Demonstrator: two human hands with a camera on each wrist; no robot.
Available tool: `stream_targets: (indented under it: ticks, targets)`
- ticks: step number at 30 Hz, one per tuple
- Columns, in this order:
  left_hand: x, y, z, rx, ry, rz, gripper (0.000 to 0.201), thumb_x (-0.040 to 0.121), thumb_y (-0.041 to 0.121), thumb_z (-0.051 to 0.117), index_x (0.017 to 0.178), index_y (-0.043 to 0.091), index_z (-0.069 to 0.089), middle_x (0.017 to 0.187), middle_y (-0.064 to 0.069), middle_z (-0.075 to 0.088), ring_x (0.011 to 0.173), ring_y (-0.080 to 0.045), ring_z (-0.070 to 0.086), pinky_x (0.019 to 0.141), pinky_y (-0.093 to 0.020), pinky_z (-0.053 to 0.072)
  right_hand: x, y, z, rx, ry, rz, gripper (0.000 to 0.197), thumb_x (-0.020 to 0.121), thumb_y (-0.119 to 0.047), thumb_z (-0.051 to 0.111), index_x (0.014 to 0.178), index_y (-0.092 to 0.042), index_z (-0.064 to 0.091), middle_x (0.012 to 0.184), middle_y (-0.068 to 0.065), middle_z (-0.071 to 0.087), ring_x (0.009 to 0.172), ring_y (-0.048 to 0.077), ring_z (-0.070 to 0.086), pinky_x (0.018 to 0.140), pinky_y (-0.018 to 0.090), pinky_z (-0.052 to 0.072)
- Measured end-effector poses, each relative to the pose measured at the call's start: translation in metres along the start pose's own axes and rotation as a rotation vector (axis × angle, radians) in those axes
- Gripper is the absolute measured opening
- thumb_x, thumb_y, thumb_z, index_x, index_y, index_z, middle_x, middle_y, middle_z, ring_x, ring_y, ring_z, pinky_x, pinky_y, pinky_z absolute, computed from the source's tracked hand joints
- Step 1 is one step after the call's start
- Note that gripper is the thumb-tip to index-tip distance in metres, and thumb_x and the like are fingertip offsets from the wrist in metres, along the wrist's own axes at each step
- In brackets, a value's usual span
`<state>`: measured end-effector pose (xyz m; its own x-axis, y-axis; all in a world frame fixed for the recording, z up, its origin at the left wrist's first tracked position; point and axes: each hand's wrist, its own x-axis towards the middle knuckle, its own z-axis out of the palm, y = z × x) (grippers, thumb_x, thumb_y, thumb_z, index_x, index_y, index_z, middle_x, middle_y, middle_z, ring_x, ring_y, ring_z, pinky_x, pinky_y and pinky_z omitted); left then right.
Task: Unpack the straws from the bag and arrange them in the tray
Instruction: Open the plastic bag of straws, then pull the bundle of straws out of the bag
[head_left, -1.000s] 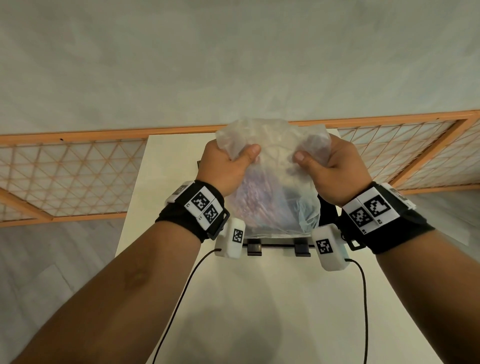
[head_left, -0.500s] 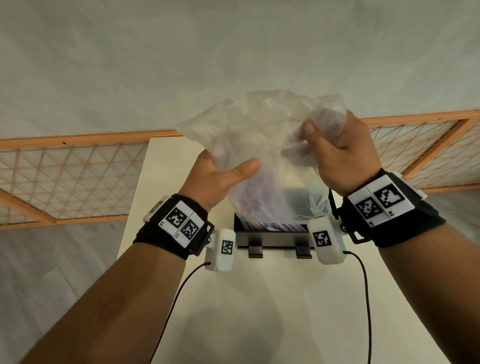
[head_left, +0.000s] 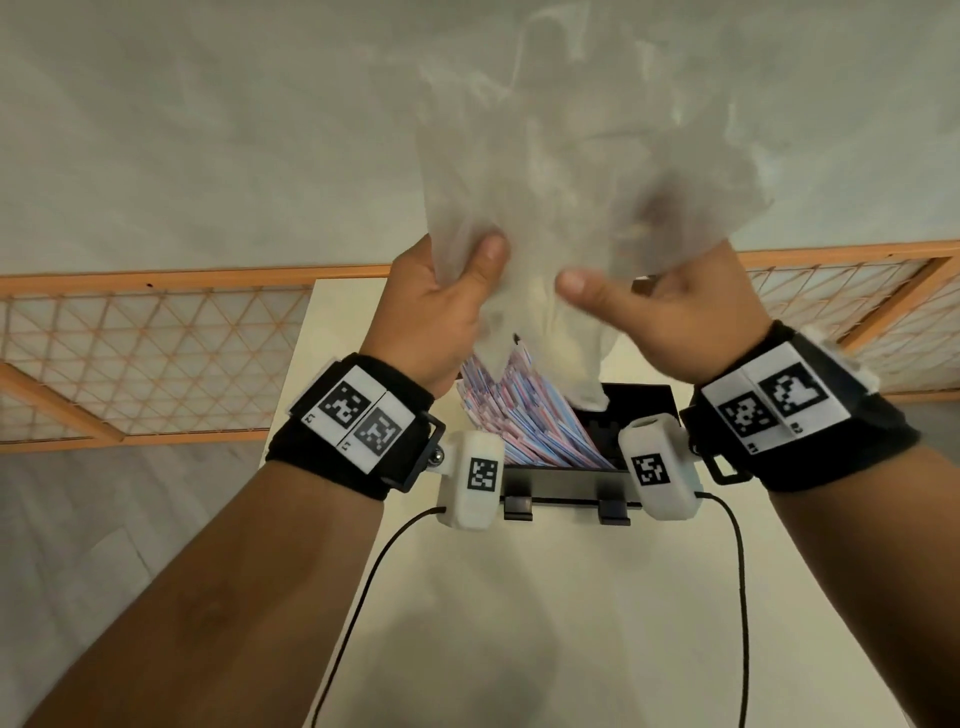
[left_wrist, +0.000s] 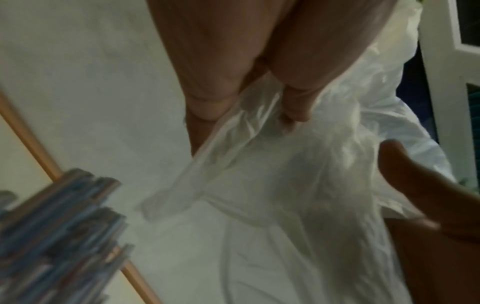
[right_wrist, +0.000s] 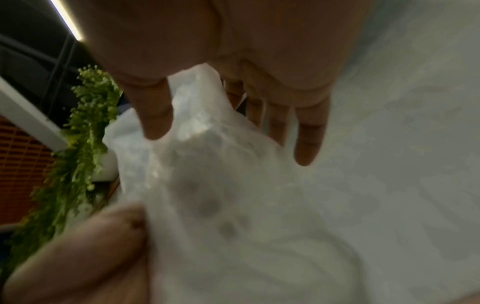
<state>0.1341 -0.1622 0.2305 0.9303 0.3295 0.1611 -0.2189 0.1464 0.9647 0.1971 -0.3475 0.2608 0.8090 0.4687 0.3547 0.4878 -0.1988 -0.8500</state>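
Left hand (head_left: 436, 306) and right hand (head_left: 675, 312) grip a blurred, translucent bag (head_left: 571, 171) above striped straws (head_left: 524, 421) in a black tray (head_left: 644, 402).

Cream table top (head_left: 519, 649), with an orange-framed lattice panel (head_left: 156, 364) running behind it on both sides and grey plank floor (head_left: 78, 545) to its left. Right wrist view: hanging green foliage (right_wrist: 78, 154), white beam (right_wrist: 26, 115), lit ceiling strip (right_wrist: 66, 20).

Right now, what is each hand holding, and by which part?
Both hold the translucent white plastic bag: the left hand pinches a bunched fold at its left side, the right hand grips its crumpled right side.
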Motion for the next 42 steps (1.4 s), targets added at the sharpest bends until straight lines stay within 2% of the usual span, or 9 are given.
stream_targets:
  ticks: [6,9,12,15,20,27,31,36,42]
  targets:
    - [-0.012,0.025,0.015,-0.167,-0.145,-0.079,0.022,0.092,0.020,0.059,0.110,0.018,0.071,0.106,-0.002,0.077,0.101,-0.019,0.074,0.090,-0.043,0.061,0.007,0.039,0.019,-0.020,-0.183,0.344,0.110,0.063,-0.095,0.045,0.146,-0.023,0.042,0.154,0.003,0.040,0.132,-0.010,0.036,0.112,0.010,0.023]
    - [-0.019,0.025,0.004,0.238,-0.087,0.121,0.082,0.077,0.026,0.081,0.146,0.024,0.036,0.132,-0.004,0.060,0.101,-0.011,0.070,0.077,-0.024,0.057,0.005,0.023,0.002,-0.300,0.076,0.249,0.073,0.095,-0.048,0.056,0.147,-0.003,0.031,0.154,0.007,0.032,0.106,-0.024,0.027,0.079,-0.015,0.010]
    - [-0.028,0.018,0.007,0.465,-0.260,0.203,0.134,0.064,0.035,0.096,0.160,0.048,0.003,0.157,0.009,0.034,0.113,-0.018,0.067,0.078,-0.026,0.060,0.002,0.001,0.007,-0.345,0.270,0.003,0.032,0.083,-0.024,0.072,0.108,-0.003,0.068,0.097,0.001,0.068,0.083,-0.003,0.058,0.081,0.009,0.046]
    - [-0.028,0.007,0.019,0.521,-0.333,0.205,0.096,0.061,0.033,0.094,0.144,0.043,0.046,0.138,0.011,0.056,0.118,-0.016,0.065,0.091,-0.041,0.061,-0.004,-0.004,0.027,-0.328,0.007,-0.035,0.019,0.080,-0.017,0.069,0.091,-0.002,0.069,0.086,0.014,0.073,0.081,0.028,0.069,0.073,0.044,0.053]
    - [-0.018,-0.002,-0.004,0.640,-0.012,0.187,0.014,0.084,0.020,0.083,0.094,0.022,0.074,0.085,0.014,0.075,0.076,0.004,0.069,0.068,-0.021,0.054,-0.016,-0.007,0.018,0.307,0.009,0.014,0.057,0.070,-0.011,0.081,0.118,-0.014,0.051,0.102,0.010,0.068,0.080,0.026,0.067,0.066,0.041,0.059]
    - [-0.022,0.016,-0.001,0.449,-0.258,0.293,0.099,0.071,0.010,0.088,0.152,0.025,0.034,0.146,-0.008,0.052,0.130,-0.018,0.060,0.101,-0.046,0.056,-0.010,-0.004,0.027,0.052,-0.016,-0.033,0.030,0.091,-0.033,0.062,0.098,-0.005,0.070,0.088,0.021,0.071,0.078,0.045,0.065,0.064,0.058,0.053]
    - [-0.021,0.010,-0.012,0.712,0.099,0.397,0.016,0.080,0.024,0.078,0.094,0.018,0.073,0.085,-0.001,0.068,0.076,-0.008,0.063,0.067,-0.027,0.051,-0.012,-0.003,0.029,0.028,-0.091,0.031,0.026,0.092,-0.039,0.056,0.095,-0.017,0.070,0.087,0.011,0.071,0.076,0.041,0.063,0.067,0.050,0.053]
    - [-0.013,-0.036,-0.056,0.853,0.592,0.104,0.021,0.090,0.021,0.066,0.096,0.001,0.064,0.104,-0.016,0.067,0.092,-0.029,0.061,0.078,-0.033,0.047,-0.040,0.045,0.022,-0.470,-0.198,0.296,0.013,0.078,-0.032,0.070,0.079,-0.022,0.062,0.072,-0.008,0.065,0.069,0.010,0.061,0.063,0.025,0.046]
    - [-0.038,-0.102,-0.078,1.096,0.419,-0.456,0.049,0.099,0.021,0.058,0.138,-0.008,0.048,0.146,-0.026,0.040,0.129,-0.043,0.049,0.109,-0.040,0.037,-0.096,0.104,0.036,-0.800,-0.528,0.407,0.021,0.075,-0.022,0.061,0.095,-0.021,0.056,0.095,-0.001,0.056,0.090,0.026,0.058,0.078,0.033,0.049]
